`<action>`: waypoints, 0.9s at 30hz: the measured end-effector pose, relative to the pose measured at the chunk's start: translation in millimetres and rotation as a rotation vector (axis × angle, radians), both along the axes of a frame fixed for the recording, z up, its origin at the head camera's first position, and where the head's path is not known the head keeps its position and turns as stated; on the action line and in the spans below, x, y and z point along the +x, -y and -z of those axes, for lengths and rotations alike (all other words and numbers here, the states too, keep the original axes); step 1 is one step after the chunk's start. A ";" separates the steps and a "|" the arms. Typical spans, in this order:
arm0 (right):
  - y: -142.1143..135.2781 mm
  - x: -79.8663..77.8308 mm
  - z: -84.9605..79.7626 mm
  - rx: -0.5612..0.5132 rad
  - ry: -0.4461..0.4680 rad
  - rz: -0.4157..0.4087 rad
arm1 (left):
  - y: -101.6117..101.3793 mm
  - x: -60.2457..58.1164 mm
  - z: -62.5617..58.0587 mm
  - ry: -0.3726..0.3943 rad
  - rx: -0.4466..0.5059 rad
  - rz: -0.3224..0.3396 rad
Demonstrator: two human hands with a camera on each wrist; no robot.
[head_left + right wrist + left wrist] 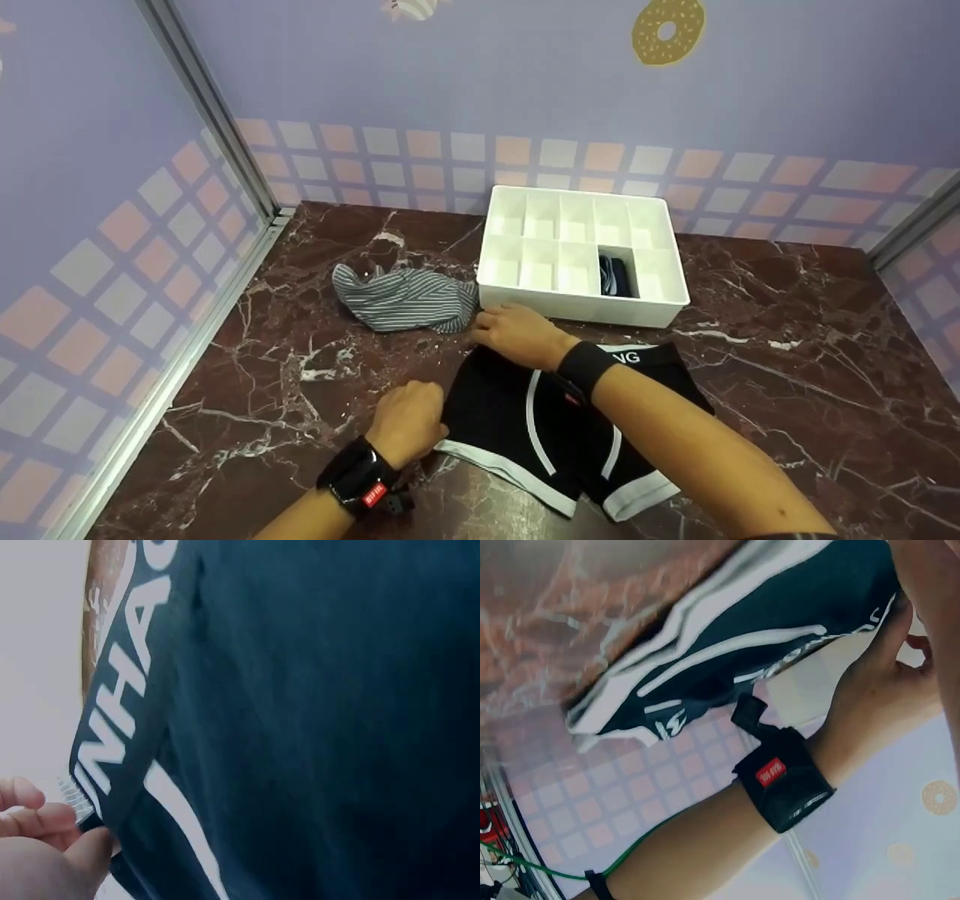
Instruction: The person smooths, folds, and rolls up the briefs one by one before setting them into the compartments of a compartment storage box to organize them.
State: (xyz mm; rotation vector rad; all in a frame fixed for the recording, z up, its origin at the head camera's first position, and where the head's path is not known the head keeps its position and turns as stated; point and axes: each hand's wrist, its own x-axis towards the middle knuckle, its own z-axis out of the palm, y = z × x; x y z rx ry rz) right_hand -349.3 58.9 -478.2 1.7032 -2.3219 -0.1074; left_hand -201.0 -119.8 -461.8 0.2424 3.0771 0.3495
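Observation:
A pair of black boxer briefs (pixel 495 405) with white trim and a lettered waistband (pixel 112 716) is spread out in front of me. My right hand (pixel 517 334) pinches the waistband at its left corner; thumb and fingers show at the band in the right wrist view. Lower down, my left hand (pixel 409 424) grips the left leg near its white hem, its fingertips hidden in the head view. The right forearm covers part of the briefs. Just behind the right hand stands a white divided box (pixel 585 307), with folded dark cloth (pixel 616 277) in one front compartment.
Left of the box, a crumpled grey striped garment (pixel 405 296) lies against its side. Everything sits on a dark red marbled tabletop (pixel 300 442). Walls with pink and white checks (pixel 382 154) bound the table behind and at both sides.

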 end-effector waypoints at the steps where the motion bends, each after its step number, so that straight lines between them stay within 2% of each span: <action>1: -3.6 -0.4 -2.2 -0.019 -0.012 -0.013 | -1.0 0.4 -2.3 0.013 -0.002 0.011; 7: -30.3 -2.2 -25.3 -0.147 -0.038 -0.093 | -4.1 2.2 -19.2 0.089 0.000 0.047; 11: -50.3 -0.4 -40.0 -0.191 -0.010 -0.117 | -11.9 4.1 -36.5 0.131 0.052 0.085; 16: -78.2 3.0 -49.5 -0.254 0.042 -0.113 | -39.3 8.9 -59.4 0.169 0.215 0.166; 20: -105.2 5.2 -48.1 -0.352 0.077 -0.102 | -71.3 10.9 -70.5 0.197 0.358 0.227; 23: -127.9 7.8 -47.3 -0.413 0.121 -0.074 | -94.8 9.3 -74.7 0.164 0.410 0.268; 27: -157.9 11.9 -51.2 -0.456 0.190 -0.017 | -124.5 4.2 -78.2 0.065 0.416 0.305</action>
